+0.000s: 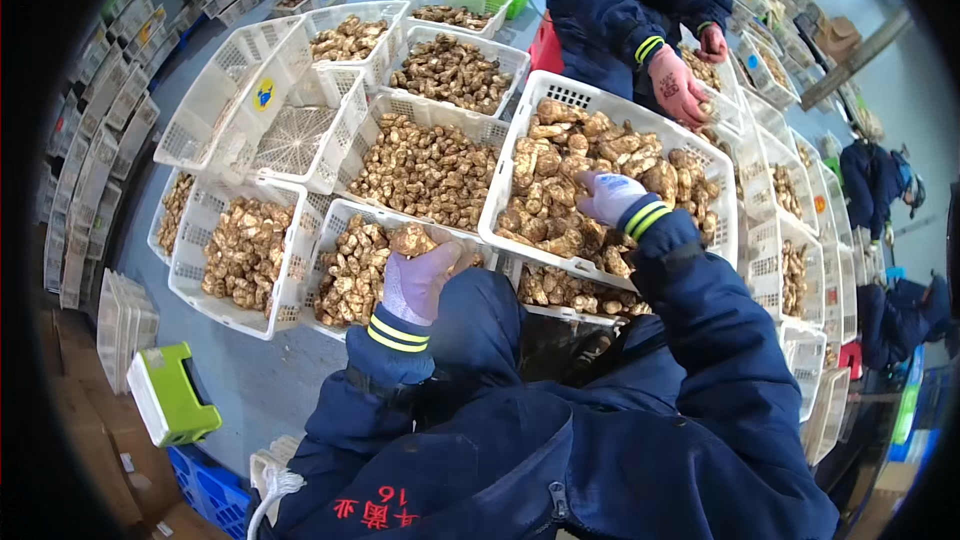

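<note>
In my left hand [418, 285], in a pale purple glove, the fingers close round a brown knobby mushroom [410, 240]. It is just above a white crate [310, 315] of small mushrooms. My right hand [612, 198], gloved alike, is over the large white crate [728, 240] directly ahead, which is tilted toward me. Its fingers bend down onto the big mushrooms [545, 185] there and appear closed on one, with the fingertips partly hidden. Between these crates and farther off, another white crate [345, 175] holds smaller mushrooms [425, 165].
Across the crates a co-worker's pink-gloved hand [678, 88] handles mushrooms. A white crate with a bare slatted bottom [300, 140] stands at left, beside a crate of mushrooms [245, 250]. Stacked crates [800, 230] line the right. A green-and-white box [172, 395] is at lower left.
</note>
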A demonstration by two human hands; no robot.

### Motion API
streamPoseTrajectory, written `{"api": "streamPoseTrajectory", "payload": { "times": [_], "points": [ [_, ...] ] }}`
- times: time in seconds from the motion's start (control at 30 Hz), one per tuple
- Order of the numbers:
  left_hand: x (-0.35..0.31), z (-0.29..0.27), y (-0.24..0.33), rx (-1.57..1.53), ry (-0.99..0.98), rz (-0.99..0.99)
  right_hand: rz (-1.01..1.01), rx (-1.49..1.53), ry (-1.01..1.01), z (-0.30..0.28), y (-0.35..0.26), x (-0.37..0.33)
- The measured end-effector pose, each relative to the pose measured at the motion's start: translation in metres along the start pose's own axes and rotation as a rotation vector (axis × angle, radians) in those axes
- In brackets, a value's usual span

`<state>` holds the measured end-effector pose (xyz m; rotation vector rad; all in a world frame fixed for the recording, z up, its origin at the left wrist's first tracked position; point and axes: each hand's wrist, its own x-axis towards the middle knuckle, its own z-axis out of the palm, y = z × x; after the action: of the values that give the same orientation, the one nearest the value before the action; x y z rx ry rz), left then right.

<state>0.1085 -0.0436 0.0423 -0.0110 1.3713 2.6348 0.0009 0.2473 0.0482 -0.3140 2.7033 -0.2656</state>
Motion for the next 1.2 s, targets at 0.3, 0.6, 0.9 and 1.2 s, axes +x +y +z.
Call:
{"api": "streamPoseTrajectory", "payload": {
  "times": [0.3,0.6,0.9,1.2],
  "points": [
    [-0.006,0.004,-0.001,0.012,-0.035,-0.178,0.115,-0.012,-0.063,0.011,0.001,0.01],
    [-0.009,0.059,-0.011,0.144,-0.214,-0.341,-0.214,1.238,0.253,-0.004,0.007,-0.094],
    [-0.025,0.106,-0.048,-0.073,-0.425,-0.361,-0.468,1.466,0.36,0.009,-0.045,-0.165],
    [-0.041,0.097,-0.051,0.134,-0.295,-0.363,-0.266,1.472,0.438,0.053,-0.065,-0.172]
  ]
}}
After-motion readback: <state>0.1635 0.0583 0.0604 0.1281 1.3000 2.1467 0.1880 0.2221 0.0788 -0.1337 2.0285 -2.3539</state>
